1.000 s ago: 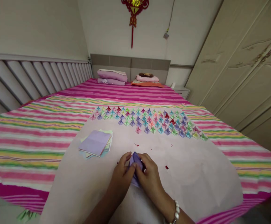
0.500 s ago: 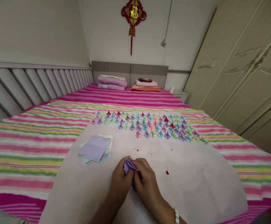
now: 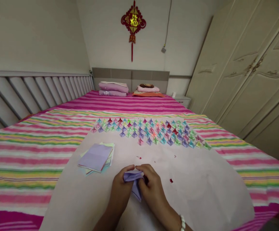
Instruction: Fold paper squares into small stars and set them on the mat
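A partly folded sheet of purple origami paper is held between my two hands over the white board. My left hand grips its left side, fingers closed on the fold. The right side is pinched by my right hand, which wears a pale bead bracelet at the wrist. One pointed flap hangs down between the palms. To the left lies a loose stack of square coloured papers, a purple one on top. Beyond my hands stand rows of small folded paper figures in many colours.
The pale board rests on a striped bedspread. Red paper scraps lie on it to the right of my hands. Folded bedding sits by the headboard, a railing runs along the left, and a wardrobe stands at right.
The purple paper has opened out between my hands, showing a wider top fold and a hanging point. My left hand has shifted slightly left. The whole view has tilted up a little.
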Demonstrator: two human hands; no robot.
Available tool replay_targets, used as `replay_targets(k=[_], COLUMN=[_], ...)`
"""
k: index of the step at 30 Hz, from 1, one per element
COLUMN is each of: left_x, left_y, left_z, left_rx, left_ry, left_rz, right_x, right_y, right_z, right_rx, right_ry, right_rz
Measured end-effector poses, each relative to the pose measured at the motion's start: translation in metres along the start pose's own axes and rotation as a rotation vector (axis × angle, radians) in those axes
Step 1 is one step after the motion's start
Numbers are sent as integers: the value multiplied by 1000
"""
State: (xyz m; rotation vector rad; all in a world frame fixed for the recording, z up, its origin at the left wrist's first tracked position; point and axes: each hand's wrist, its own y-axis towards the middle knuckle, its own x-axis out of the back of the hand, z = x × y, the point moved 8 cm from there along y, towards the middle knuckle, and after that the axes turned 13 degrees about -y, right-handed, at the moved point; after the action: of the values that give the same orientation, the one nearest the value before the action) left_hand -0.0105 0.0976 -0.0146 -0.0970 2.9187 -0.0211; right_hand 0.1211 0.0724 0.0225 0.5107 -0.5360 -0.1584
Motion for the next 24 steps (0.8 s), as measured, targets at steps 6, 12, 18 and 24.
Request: replay_targets(k=[6, 12, 18, 24], left_x=[-6, -5, -18, -32], left_y=[-2, -6, -8, -14], left_z=[-2, 13, 12, -4], left_rx=[93, 229, 320, 291], left_ry=[-69, -124, -345, -523], left_rz=[43, 23, 199, 409], right_x=[-1, -6, -9, -7], right_y=[3, -3, -4, 1], right_z=[-41, -59, -59, -40], right_rx=[-359, -598, -672, -558], right_ry=[311, 567, 770, 945], right_rz=[-33, -20, -1, 53])
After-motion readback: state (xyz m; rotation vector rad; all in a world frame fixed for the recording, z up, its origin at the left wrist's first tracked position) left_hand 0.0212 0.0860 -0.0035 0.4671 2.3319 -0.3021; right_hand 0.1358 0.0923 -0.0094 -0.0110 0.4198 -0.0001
